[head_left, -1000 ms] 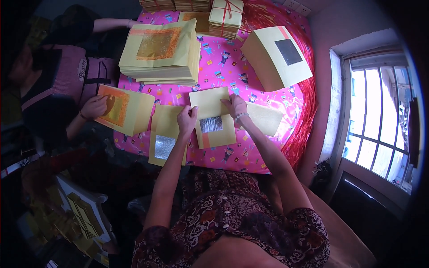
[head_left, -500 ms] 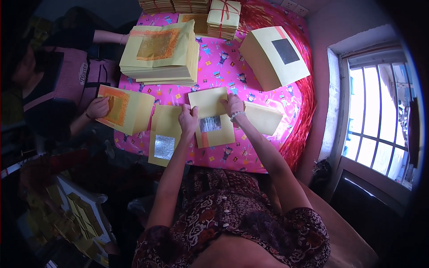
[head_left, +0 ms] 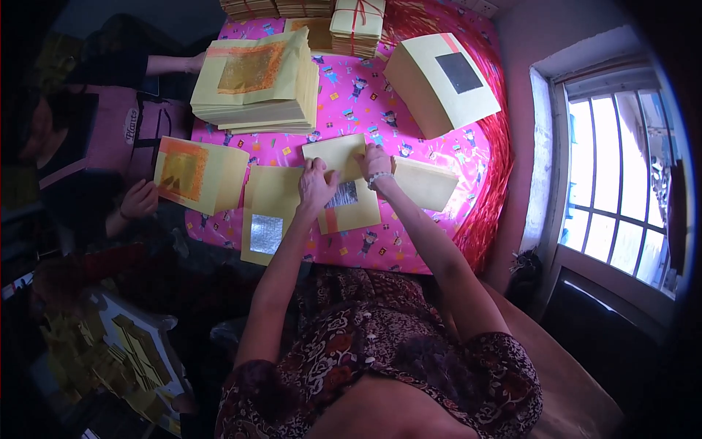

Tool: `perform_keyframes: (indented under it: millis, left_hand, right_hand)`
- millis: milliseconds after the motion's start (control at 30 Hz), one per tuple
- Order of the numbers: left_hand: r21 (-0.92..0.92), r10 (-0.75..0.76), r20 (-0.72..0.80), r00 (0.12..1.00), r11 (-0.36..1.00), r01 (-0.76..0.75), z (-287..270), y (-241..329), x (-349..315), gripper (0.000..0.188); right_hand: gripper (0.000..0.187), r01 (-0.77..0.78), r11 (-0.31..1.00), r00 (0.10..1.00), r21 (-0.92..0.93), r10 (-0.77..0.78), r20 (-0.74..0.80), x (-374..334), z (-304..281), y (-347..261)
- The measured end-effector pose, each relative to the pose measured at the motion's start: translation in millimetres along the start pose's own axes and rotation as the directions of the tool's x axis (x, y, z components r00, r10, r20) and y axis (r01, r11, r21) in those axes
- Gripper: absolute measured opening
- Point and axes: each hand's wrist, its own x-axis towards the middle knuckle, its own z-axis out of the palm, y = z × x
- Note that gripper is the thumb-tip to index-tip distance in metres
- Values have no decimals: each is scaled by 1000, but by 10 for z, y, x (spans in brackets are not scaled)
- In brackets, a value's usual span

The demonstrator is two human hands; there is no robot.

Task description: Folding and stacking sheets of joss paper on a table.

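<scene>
**Pale yellow paper sheet (head_left: 352, 174) with a silver foil square (head_left: 345, 194), both hands on it**

I have the sheet at the centre of the frame, its blank upper part above the foil and a pinkish stripe running down its lower part. The bare left hand (head_left: 317, 184) lies over its left side, fingers bent; the right hand (head_left: 376, 162), a beaded bracelet at the wrist, is at its upper right. From my feed I cannot tell whether either hand pinches the paper or only presses it.

Just left of it I see a second pale yellow sheet with a silver square (head_left: 271, 194); to the right, a blank pale yellow paper piece (head_left: 428, 183). Farther left, a co-worker's hand (head_left: 139, 199) is at the edge of a yellow sheet with an orange-bordered gold patch (head_left: 230, 170).

Upper left, I get a thick stack of yellow paper (head_left: 252, 117); upper right, a yellow block of paper with a dark grey square (head_left: 417, 91); at the top, a red-tied paper bundle (head_left: 356, 25). Glossy red strands (head_left: 488, 95) edge the pink cartoon-print tablecloth (head_left: 398, 249).
</scene>
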Motion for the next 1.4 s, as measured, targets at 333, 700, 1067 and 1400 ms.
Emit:
perform_keyframes:
  millis: [333, 700, 1067, 1400]
  left_hand:
    - [8, 12, 13, 1000, 1000, -12, 58, 22, -23, 39]
    - [22, 6, 24, 1000, 1000, -7, 93, -45, 2, 42]
    - [-45, 207, -127, 970, 976, -214, 53, -169, -246, 23]
    - [-194, 209, 33, 977, 961, -199, 29, -406, -194, 19]
  right_hand:
    - [43, -19, 996, 997, 87, 25, -67, -101, -29, -108]
    - [34, 299, 954, 954, -13, -299, -14, -448, -74, -209]
    - [27, 356, 934, 926, -22, -356, -128, -535, 270, 51]
    - [30, 395, 913, 919, 105, -392, -47, -517, 193, 81]
